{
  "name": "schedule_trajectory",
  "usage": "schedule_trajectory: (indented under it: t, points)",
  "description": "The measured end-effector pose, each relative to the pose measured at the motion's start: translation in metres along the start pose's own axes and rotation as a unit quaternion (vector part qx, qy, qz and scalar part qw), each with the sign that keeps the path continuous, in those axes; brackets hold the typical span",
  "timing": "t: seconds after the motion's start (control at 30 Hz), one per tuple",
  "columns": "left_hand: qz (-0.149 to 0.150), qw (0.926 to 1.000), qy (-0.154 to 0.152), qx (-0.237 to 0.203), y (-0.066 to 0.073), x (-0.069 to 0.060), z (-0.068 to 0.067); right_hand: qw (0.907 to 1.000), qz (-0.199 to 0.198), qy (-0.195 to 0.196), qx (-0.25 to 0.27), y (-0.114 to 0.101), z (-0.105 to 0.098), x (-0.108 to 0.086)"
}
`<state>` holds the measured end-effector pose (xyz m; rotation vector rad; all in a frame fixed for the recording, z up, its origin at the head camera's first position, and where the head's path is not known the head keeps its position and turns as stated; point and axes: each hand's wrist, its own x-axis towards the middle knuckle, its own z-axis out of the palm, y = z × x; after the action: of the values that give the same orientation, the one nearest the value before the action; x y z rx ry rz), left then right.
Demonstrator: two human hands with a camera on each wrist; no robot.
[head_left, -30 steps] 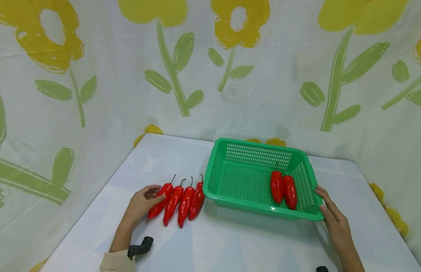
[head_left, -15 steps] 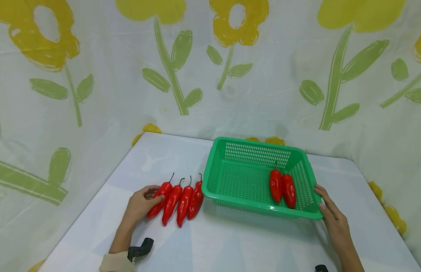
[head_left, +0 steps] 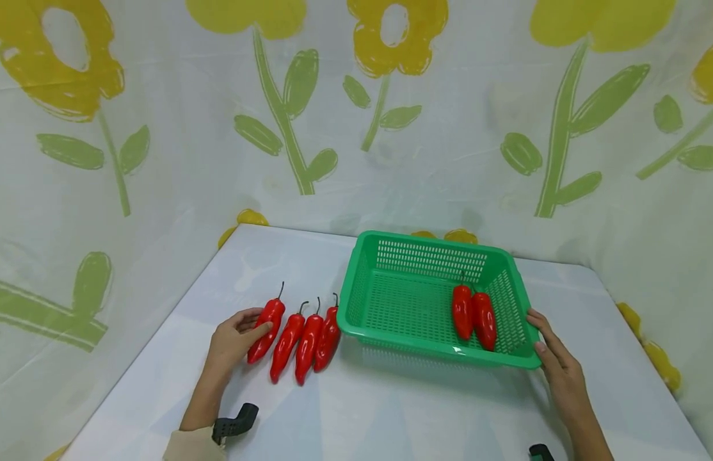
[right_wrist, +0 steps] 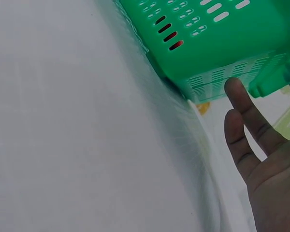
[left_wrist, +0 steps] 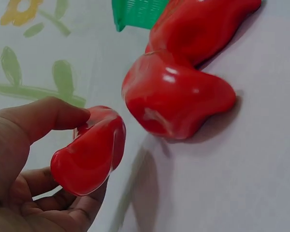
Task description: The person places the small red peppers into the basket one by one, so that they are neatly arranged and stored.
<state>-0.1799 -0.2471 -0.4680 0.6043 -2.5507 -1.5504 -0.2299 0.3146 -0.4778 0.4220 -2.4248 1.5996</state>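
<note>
Thumb and fingers of my left hand (head_left: 232, 346) pinch a red pepper (head_left: 271, 315), stem pointing away; the left wrist view shows this pepper (left_wrist: 89, 154) between thumb and fingers, its blunt end toward the camera. Right beside it on the table lie three more red peppers (head_left: 287, 346). A green basket (head_left: 411, 341) stands to their right, holding two red peppers (head_left: 463, 312) at its right end. My right hand (head_left: 566, 384) touches the basket's right end from outside; in the right wrist view, straight fingers of this hand (right_wrist: 275, 179) lie near the basket wall (right_wrist: 217, 43).
A white table (head_left: 368, 416) lies under everything. Behind it and at both sides hangs a pale cloth (head_left: 437, 173) printed with yellow flowers and green leaves. A black wrist device (head_left: 237, 422) sits by the left sleeve (head_left: 195, 446).
The pepper in my left hand has shifted slightly away from me and from its neighbours, widening the gap beside it. My right hand stays at the basket. The head view has turned a little.
</note>
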Motion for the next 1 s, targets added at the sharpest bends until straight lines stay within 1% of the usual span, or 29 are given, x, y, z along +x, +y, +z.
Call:
schedule_trajectory:
  t: [0.13, 0.27, 0.43, 0.5, 0.67, 0.83, 1.0]
  points:
    - [0.005, 1.0000, -0.004, -0.006, 0.007, 0.000, 0.003, 0.9999, -0.003, 0.001, 0.010, 0.000, -0.001, 0.000]
    - [0.005, 0.9997, -0.011, -0.019, 0.016, -0.001, 0.003, 0.9998, -0.012, -0.002, 0.013, 0.003, 0.000, 0.000]
    - [0.003, 0.9961, -0.039, -0.080, 0.024, 0.003, 0.002, 0.9998, -0.017, 0.001, 0.008, 0.004, 0.001, -0.001]
    - [0.006, 0.9944, -0.047, -0.094, 0.026, 0.004, 0.003, 0.9999, -0.015, 0.002, 0.007, 0.005, 0.001, -0.002]
    - [0.016, 0.9941, -0.052, -0.093, 0.032, 0.003, 0.001, 0.9999, -0.010, 0.002, 0.004, 0.005, 0.002, -0.001]
    - [0.031, 0.9939, -0.061, -0.086, 0.046, 0.003, 0.001, 0.9999, -0.012, 0.001, 0.008, 0.005, 0.003, -0.002]
    - [0.041, 0.9927, -0.081, -0.079, 0.061, 0.006, 0.004, 0.9998, -0.013, 0.002, 0.013, 0.005, 0.002, -0.002]
